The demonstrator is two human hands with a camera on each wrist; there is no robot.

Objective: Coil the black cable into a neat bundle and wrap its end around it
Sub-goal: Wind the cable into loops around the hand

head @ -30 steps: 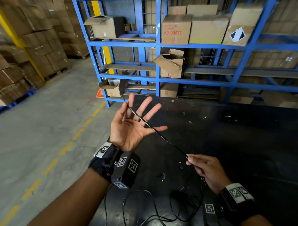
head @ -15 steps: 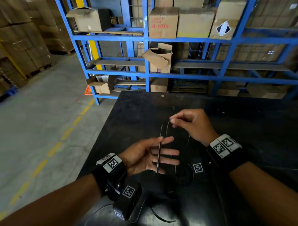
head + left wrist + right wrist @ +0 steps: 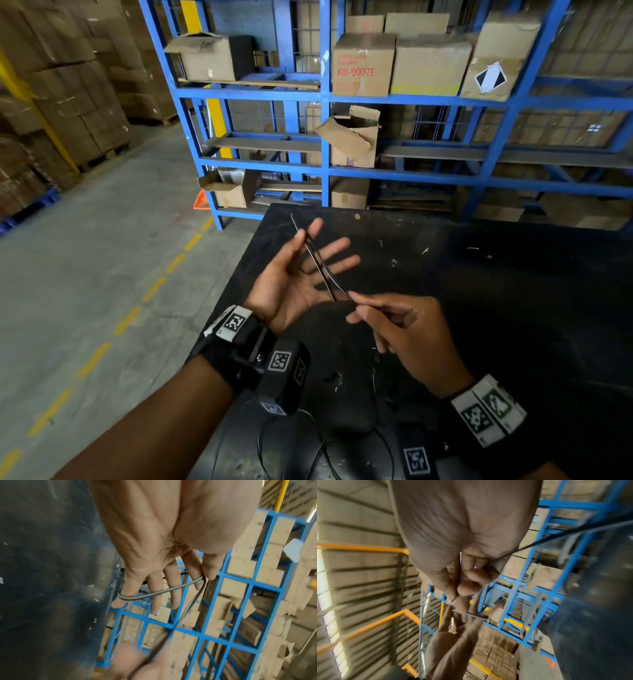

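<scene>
The left hand (image 3: 294,284) is raised palm-up above the near-left corner of the black table (image 3: 513,308), fingers straight and spread. The black cable (image 3: 320,265) crosses the fingers as a loop, caught between thumb and index finger and passing round the little finger (image 3: 120,599) in the left wrist view. From the thumb pinch one strand runs down to the right hand (image 3: 407,339), which pinches it between thumb and fingertips just beside the left palm; its other fingers are loosely curled. Slack cable lies in loose curves (image 3: 291,445) on the table under both wrists, near the front edge. The table's left edge runs diagonally just beneath the left wrist, with open concrete floor (image 3: 102,274) and a dashed yellow line (image 3: 126,320) beyond. The tabletop to the right of the hands is bare apart from small specks. Blue shelving (image 3: 325,96) with cardboard boxes (image 3: 363,65) stands behind the far table edge, well apart from the hands.
</scene>
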